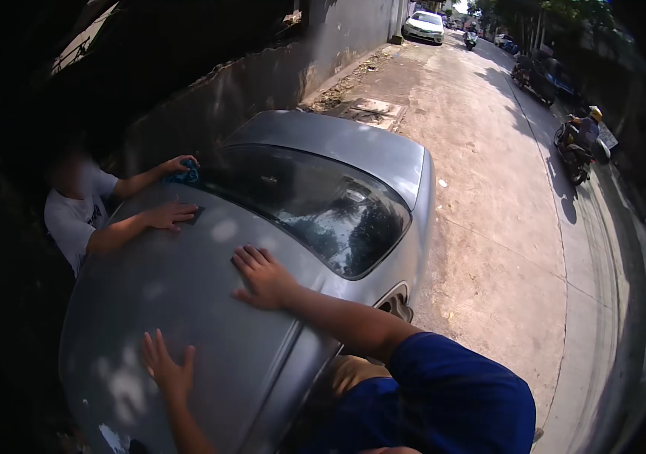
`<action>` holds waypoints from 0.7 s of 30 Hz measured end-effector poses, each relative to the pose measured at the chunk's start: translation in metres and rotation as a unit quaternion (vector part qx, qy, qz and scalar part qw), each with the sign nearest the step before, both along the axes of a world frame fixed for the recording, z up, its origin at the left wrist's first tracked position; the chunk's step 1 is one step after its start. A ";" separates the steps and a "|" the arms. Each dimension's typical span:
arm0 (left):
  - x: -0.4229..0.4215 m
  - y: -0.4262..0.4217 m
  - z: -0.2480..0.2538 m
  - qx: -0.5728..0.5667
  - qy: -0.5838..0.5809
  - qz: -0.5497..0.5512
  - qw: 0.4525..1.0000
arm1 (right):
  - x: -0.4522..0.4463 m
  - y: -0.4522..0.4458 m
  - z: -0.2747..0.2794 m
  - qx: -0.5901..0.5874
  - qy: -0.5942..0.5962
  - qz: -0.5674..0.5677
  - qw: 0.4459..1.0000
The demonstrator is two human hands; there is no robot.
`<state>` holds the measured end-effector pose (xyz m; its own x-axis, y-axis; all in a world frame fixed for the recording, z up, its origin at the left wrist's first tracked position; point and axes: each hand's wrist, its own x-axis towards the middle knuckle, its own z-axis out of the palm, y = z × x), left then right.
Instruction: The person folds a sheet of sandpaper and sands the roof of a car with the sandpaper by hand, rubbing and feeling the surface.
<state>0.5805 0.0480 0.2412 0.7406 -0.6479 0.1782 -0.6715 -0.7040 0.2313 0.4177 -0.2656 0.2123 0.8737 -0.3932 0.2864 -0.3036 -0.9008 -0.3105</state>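
The silver-grey roof of a car fills the lower left of the head view. My left hand rests on this roof near the front, fingers spread and nothing seen in it. Farther up, my right hand lies flat on the metal, close to the car's window glass. A small dark edge shows at its fingertips; what it is I cannot make out. Across the roof, another person's hand presses on a small dark patch, and that person's other hand is on a teal cloth.
The other person stands at the car's far side, by a grey wall. Right of the car runs a sunlit road. A rider on a motorcycle is on it, with a white car parked farther up.
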 end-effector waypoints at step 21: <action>0.046 -0.056 0.052 -0.036 0.118 -0.150 0.981 | 0.011 -0.001 0.022 -0.027 0.041 -0.003 0.999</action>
